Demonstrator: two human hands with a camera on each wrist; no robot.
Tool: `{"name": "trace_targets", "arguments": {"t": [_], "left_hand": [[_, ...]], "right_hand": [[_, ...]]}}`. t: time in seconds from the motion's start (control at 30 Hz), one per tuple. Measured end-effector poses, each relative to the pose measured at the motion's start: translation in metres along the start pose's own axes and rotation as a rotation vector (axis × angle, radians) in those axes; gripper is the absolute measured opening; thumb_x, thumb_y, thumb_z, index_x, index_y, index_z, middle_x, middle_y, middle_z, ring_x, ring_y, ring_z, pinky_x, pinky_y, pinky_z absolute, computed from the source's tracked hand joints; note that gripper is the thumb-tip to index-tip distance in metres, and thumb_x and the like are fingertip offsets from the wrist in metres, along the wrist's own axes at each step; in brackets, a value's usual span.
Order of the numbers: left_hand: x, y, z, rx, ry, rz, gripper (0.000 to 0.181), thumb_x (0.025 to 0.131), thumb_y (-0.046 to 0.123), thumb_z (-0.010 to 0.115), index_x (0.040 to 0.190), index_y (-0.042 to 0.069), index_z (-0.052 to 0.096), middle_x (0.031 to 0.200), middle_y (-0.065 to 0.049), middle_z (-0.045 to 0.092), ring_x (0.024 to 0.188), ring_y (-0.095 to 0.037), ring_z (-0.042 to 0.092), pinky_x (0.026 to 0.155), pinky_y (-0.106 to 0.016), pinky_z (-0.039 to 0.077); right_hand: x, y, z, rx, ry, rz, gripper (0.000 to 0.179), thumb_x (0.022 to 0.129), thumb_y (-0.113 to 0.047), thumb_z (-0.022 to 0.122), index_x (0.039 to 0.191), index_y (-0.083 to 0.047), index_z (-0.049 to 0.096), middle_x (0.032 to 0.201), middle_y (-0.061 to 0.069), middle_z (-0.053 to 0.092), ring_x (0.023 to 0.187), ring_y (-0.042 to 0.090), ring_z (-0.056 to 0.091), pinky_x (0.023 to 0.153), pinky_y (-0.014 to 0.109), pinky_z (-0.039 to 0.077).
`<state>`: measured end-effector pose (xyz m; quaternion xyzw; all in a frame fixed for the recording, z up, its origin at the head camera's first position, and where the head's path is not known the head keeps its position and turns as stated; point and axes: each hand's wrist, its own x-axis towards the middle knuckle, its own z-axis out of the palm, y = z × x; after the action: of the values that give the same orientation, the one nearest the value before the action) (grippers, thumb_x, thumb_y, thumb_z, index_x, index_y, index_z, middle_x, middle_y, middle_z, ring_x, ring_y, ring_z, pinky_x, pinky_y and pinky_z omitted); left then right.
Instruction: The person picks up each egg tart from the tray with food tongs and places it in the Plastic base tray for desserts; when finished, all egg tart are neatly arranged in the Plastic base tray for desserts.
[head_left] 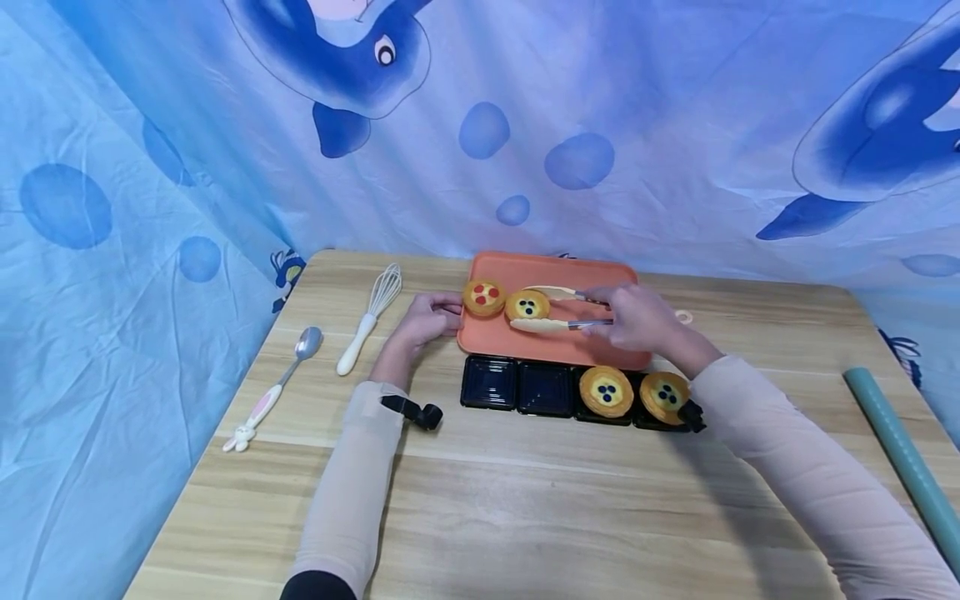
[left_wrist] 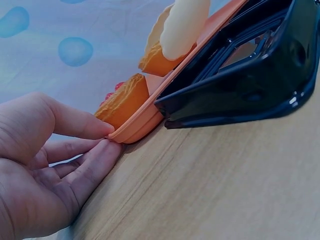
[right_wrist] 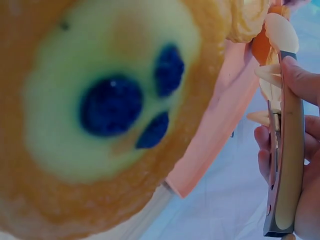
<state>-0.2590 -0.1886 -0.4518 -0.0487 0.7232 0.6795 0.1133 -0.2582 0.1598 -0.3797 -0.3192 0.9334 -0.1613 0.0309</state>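
Note:
My left hand (head_left: 431, 319) pinches the left rim of an orange tray (head_left: 570, 352); the left wrist view shows the tray edge (left_wrist: 137, 125) between thumb and finger. My right hand (head_left: 641, 321) grips a pair of tongs (head_left: 553, 326) with cream tips. The tips lie on either side of a blueberry-topped egg tart (head_left: 528, 308) on the tray. Left of it, near my left fingers, sits a tart with red pieces (head_left: 483, 298). In the right wrist view, a blueberry tart (right_wrist: 115, 160) close to the camera fills the left side, with the tongs' handle (right_wrist: 290, 165) beyond.
In front of the tray stands a row of black square compartments (head_left: 545, 388). Its two right ones hold blueberry tarts (head_left: 606, 392). A whisk (head_left: 369, 321) and a spoon with a rabbit handle (head_left: 276, 392) lie at the left, a green roll (head_left: 900, 450) at the right.

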Motion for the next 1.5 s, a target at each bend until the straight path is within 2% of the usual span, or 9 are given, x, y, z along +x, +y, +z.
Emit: {"name": "trace_targets", "arguments": {"t": [0.17, 0.3, 0.4, 0.57, 0.8, 1.0, 1.17, 1.3, 1.5], "left_hand": [[0.000, 0.000, 0.001, 0.001, -0.001, 0.002, 0.048, 0.079, -0.020, 0.060, 0.126, -0.011, 0.056, 0.109, -0.017, 0.057, 0.082, -0.019, 0.063, 0.072, -0.027, 0.059], [0.001, -0.001, 0.001, -0.001, 0.000, 0.011, 0.048, 0.078, -0.020, 0.059, 0.125, -0.011, 0.056, 0.107, -0.016, 0.057, 0.082, -0.019, 0.062, 0.071, -0.027, 0.059], [0.001, -0.002, 0.001, -0.009, 0.003, 0.016, 0.049, 0.077, -0.020, 0.059, 0.125, -0.010, 0.057, 0.107, -0.015, 0.057, 0.082, -0.018, 0.062, 0.071, -0.027, 0.059], [0.000, -0.002, 0.000, -0.002, 0.005, 0.015, 0.048, 0.078, -0.018, 0.059, 0.125, -0.010, 0.058, 0.107, -0.015, 0.057, 0.083, -0.019, 0.062, 0.072, -0.027, 0.059], [0.000, -0.003, 0.000, -0.002, 0.003, 0.017, 0.049, 0.078, -0.020, 0.060, 0.126, -0.011, 0.058, 0.108, -0.016, 0.057, 0.084, -0.018, 0.061, 0.072, -0.027, 0.059], [-0.003, -0.001, 0.000, 0.015, -0.001, 0.013, 0.048, 0.079, -0.017, 0.060, 0.126, -0.009, 0.058, 0.108, -0.016, 0.057, 0.084, -0.020, 0.062, 0.073, -0.027, 0.059], [-0.004, 0.000, 0.000, 0.021, -0.006, 0.011, 0.047, 0.080, -0.016, 0.059, 0.127, -0.009, 0.058, 0.109, -0.017, 0.057, 0.086, -0.022, 0.062, 0.074, -0.028, 0.059], [-0.004, 0.001, 0.000, 0.021, -0.010, 0.009, 0.048, 0.080, -0.015, 0.060, 0.127, -0.008, 0.058, 0.109, -0.017, 0.056, 0.087, -0.023, 0.062, 0.075, -0.029, 0.059], [-0.005, 0.002, 0.000, 0.030, -0.005, 0.009, 0.048, 0.079, -0.016, 0.060, 0.127, -0.008, 0.057, 0.109, -0.016, 0.056, 0.086, -0.022, 0.062, 0.074, -0.028, 0.059]], "right_hand": [[-0.002, 0.000, -0.004, 0.003, -0.021, 0.017, 0.059, 0.090, -0.029, 0.074, 0.139, -0.002, 0.055, 0.122, 0.018, 0.066, 0.046, 0.015, 0.040, 0.048, 0.032, 0.037], [-0.006, 0.000, -0.011, 0.019, 0.002, 0.011, 0.059, 0.089, -0.026, 0.075, 0.139, -0.002, 0.056, 0.121, 0.019, 0.067, 0.043, 0.015, 0.040, 0.053, 0.034, 0.041], [-0.011, 0.000, -0.019, 0.013, 0.033, 0.002, 0.058, 0.088, -0.024, 0.077, 0.137, -0.001, 0.057, 0.129, 0.018, 0.063, 0.045, 0.016, 0.046, 0.061, 0.036, 0.044], [-0.027, 0.001, -0.028, -0.026, 0.062, 0.006, 0.057, 0.086, -0.026, 0.079, 0.135, -0.003, 0.060, 0.125, 0.017, 0.065, 0.068, 0.017, 0.060, 0.062, 0.037, 0.043], [-0.055, 0.001, -0.033, -0.057, 0.110, -0.055, 0.055, 0.084, -0.024, 0.080, 0.132, -0.002, 0.062, 0.119, 0.015, 0.068, 0.095, 0.028, 0.067, 0.070, 0.044, 0.054], [-0.078, -0.008, -0.035, -0.096, 0.113, -0.104, 0.057, 0.085, -0.029, 0.080, 0.132, -0.002, 0.062, 0.120, 0.015, 0.068, 0.100, 0.032, 0.066, 0.076, 0.050, 0.056], [-0.092, -0.016, -0.035, -0.115, 0.116, -0.164, 0.057, 0.082, -0.031, 0.082, 0.129, -0.003, 0.065, 0.117, 0.014, 0.069, 0.093, 0.027, 0.067, 0.067, 0.043, 0.055], [-0.099, -0.022, -0.035, -0.129, 0.109, -0.195, 0.056, 0.079, -0.030, 0.084, 0.126, -0.003, 0.067, 0.117, 0.011, 0.069, 0.092, 0.025, 0.066, 0.065, 0.040, 0.053], [-0.099, -0.032, -0.030, -0.130, 0.064, -0.187, 0.056, 0.078, -0.027, 0.085, 0.126, -0.005, 0.067, 0.121, 0.008, 0.068, 0.096, 0.026, 0.065, 0.069, 0.044, 0.053]]}}
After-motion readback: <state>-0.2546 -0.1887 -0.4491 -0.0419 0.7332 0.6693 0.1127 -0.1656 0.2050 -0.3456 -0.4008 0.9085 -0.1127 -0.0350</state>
